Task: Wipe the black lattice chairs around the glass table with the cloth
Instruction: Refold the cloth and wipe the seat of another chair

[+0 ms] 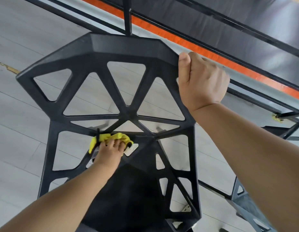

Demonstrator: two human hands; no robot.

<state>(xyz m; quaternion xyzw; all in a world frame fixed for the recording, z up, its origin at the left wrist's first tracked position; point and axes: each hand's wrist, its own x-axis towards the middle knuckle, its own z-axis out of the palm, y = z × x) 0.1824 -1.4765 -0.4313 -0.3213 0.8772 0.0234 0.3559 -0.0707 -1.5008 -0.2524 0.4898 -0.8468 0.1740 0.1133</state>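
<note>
A black lattice chair [101,54] fills the middle of the view, its backrest tilted toward me. My right hand [200,81] grips the top right edge of the backrest, thumb over the rim. Lower down, my left hand [110,148] reaches through to the seat's rear and presses a crumpled yellow cloth [118,136] against the lattice there. Chair bars partly hide the cloth's left end.
The glass table [262,91], with a black frame and an orange stripe beneath, runs diagonally across the upper right. A second black lattice chair [245,203] stands at the lower right. Grey floor tiles [20,114] lie to the left.
</note>
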